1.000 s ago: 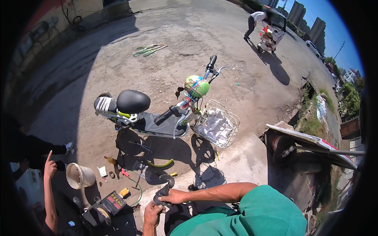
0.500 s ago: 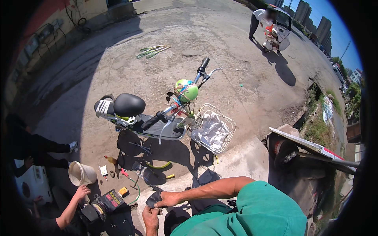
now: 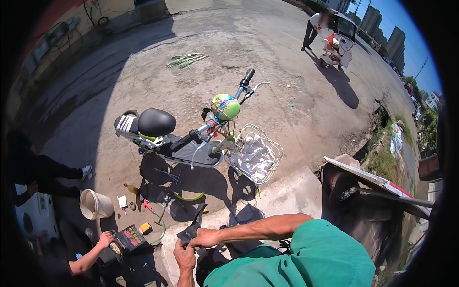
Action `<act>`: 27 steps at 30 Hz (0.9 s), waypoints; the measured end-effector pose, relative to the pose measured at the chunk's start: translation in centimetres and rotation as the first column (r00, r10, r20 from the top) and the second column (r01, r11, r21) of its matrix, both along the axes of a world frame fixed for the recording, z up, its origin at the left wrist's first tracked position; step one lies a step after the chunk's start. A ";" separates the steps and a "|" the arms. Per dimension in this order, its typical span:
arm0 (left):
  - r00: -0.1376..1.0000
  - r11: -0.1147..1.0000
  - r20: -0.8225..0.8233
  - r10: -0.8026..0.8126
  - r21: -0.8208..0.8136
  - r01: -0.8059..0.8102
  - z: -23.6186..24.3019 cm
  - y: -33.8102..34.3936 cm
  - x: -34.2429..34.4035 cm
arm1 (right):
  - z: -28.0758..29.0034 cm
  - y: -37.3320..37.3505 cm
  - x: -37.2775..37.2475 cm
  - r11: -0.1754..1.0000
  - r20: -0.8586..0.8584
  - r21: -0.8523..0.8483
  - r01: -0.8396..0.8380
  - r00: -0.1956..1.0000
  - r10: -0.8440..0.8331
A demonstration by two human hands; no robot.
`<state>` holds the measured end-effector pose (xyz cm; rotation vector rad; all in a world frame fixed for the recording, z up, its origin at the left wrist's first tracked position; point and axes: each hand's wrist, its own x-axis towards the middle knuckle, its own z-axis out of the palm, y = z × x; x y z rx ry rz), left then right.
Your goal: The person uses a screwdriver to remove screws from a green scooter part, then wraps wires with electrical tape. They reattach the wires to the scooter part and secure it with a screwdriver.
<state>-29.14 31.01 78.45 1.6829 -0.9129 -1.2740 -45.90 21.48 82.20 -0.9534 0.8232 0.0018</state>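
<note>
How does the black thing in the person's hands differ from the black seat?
The black piece is held between the left hand and right hand; the seat sits on the scooter.
The piece looks thin, tapering to a narrow tip; the seat looks thick and rounded.
Both are black.
</note>
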 end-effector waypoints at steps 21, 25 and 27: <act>0.972 0.995 -0.216 -0.095 -0.050 0.086 5.9 0.9 6.3 | -1.6 -2.3 -2.5 0.968 -0.038 0.198 0.154 0.988 -0.149; 0.980 0.979 -0.124 -0.155 -0.150 0.136 5.4 0.8 4.9 | 0.3 -1.9 -3.6 0.998 -0.080 0.050 0.044 0.996 -0.040; 0.972 0.954 -0.009 -0.235 -0.191 0.229 5.0 0.9 4.2 | -2.5 -0.6 -4.2 0.993 -0.051 0.089 0.073 0.996 -0.069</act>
